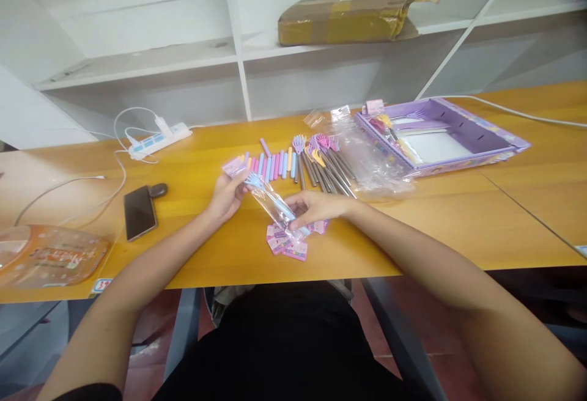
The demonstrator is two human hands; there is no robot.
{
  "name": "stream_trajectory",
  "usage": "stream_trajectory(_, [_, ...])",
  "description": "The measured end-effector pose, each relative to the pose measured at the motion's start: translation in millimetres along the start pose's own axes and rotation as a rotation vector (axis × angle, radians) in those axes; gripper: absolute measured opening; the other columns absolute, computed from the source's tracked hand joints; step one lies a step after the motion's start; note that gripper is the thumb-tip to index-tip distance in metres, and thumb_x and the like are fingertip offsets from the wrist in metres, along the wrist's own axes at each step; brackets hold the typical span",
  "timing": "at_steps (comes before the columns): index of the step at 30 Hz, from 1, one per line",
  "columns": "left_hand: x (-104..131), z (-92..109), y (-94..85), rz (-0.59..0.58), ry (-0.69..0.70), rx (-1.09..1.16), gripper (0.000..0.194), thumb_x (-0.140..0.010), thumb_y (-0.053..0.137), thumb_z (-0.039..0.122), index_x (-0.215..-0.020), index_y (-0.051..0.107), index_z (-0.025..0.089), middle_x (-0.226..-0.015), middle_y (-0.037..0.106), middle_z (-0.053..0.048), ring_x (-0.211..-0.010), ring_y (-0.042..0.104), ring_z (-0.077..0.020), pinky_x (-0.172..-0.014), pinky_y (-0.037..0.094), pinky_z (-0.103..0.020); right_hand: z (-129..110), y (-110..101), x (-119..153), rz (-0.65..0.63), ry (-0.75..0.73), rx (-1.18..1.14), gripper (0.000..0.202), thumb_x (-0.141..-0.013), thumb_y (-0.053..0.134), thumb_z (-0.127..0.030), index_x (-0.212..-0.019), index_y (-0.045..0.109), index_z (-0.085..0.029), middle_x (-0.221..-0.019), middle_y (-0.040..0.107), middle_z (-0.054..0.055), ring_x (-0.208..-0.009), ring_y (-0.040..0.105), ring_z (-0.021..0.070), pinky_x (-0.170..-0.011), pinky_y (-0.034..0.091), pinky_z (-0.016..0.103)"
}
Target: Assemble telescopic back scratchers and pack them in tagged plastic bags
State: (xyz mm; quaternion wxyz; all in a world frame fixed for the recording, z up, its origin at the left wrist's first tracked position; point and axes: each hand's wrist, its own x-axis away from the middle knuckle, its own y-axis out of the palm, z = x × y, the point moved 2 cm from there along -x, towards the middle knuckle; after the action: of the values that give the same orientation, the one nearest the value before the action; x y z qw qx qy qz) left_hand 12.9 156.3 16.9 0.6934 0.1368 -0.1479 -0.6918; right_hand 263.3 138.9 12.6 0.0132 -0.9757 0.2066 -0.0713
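Observation:
A clear plastic bag [271, 203] with a light blue back scratcher [255, 181] in it hangs slantwise between my two hands. My left hand [225, 195] is closed on its upper end, by the pink-purple card [233, 167]. At the lower end, my right hand [316, 206] pinches the bag around the blue handle [285, 209]. Beneath it lie several pink printed cards [294, 250], partly covered by the bag and hand. Behind my hands is a row of coloured handle sleeves [276, 167]. Back scratchers with metal rods [333, 172] and hand-shaped heads are heaped to their right.
Loose clear bags [373, 169] lie against a purple open box [499, 143] at the right. To the left are a phone [140, 213], a power strip [160, 142] with cables and an orange translucent bag [57, 257]. A taped cardboard box [342, 19] sits on the shelf.

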Motion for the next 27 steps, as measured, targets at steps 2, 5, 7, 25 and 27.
stream_trajectory(2, [-4.1, 1.6, -2.6, 0.023, 0.018, 0.037, 0.034, -0.078, 0.094, 0.026, -0.100, 0.071, 0.016, -0.085, 0.075, 0.000, -0.060, 0.066, -0.0065, -0.052, 0.052, -0.015, -3.9, 1.2, 0.8, 0.020, 0.001, 0.031, 0.037, -0.085, 0.090, -0.043, -0.107, 0.076, -0.017, -0.098, 0.079, 0.002, -0.084, 0.072, 0.0150, -0.079, 0.056, 0.030])
stream_trajectory(5, [-6.4, 3.4, -4.9, -0.026, 0.017, 0.048, 0.034, -0.090, 0.084, 0.041, -0.110, 0.069, 0.018, -0.090, 0.077, -0.002, -0.070, 0.073, -0.0113, -0.063, 0.059, -0.020, -9.6, -13.8, 6.3, 0.167, -0.061, 0.164, 0.037, -0.095, 0.078, -0.054, -0.104, 0.077, -0.018, -0.090, 0.077, 0.001, -0.078, 0.069, 0.0151, -0.074, 0.052, 0.030])
stream_trajectory(7, [-7.3, 2.3, -6.6, -0.101, -0.019, 0.016, 0.043, -0.094, 0.075, 0.054, -0.118, 0.066, 0.019, -0.088, 0.077, -0.002, -0.070, 0.076, -0.0147, -0.064, 0.060, -0.024, -12.0, -37.3, 15.4, 0.401, -0.116, 0.332, 0.043, -0.101, 0.068, -0.060, -0.102, 0.077, -0.018, -0.083, 0.073, 0.000, -0.073, 0.065, 0.0162, -0.072, 0.050, 0.031])
stream_trajectory(25, [-12.3, -15.3, -13.2, -0.337, -0.076, -0.214, 0.049, -0.098, 0.057, 0.056, -0.130, 0.053, 0.019, -0.084, 0.077, -0.003, -0.062, 0.073, -0.0201, -0.058, 0.053, -0.030, 6.0, -177.3, 168.0, 1.440, 0.930, 1.053, 0.041, -0.100, 0.064, -0.025, -0.136, 0.075, -0.011, -0.133, 0.066, 0.031, -0.106, 0.065, 0.0318, -0.083, 0.042, 0.041])
stream_trajectory(27, [-12.2, -15.5, -12.6, -0.332, -0.072, -0.222, 0.048, -0.099, 0.058, 0.056, -0.128, 0.054, 0.019, -0.083, 0.076, -0.002, -0.061, 0.072, -0.0196, -0.057, 0.053, -0.030, 6.2, -178.8, 170.2, 1.453, 0.987, 1.038, 0.040, -0.098, 0.065, -0.025, -0.134, 0.076, -0.010, -0.133, 0.067, 0.031, -0.105, 0.065, 0.0316, -0.082, 0.041, 0.041])
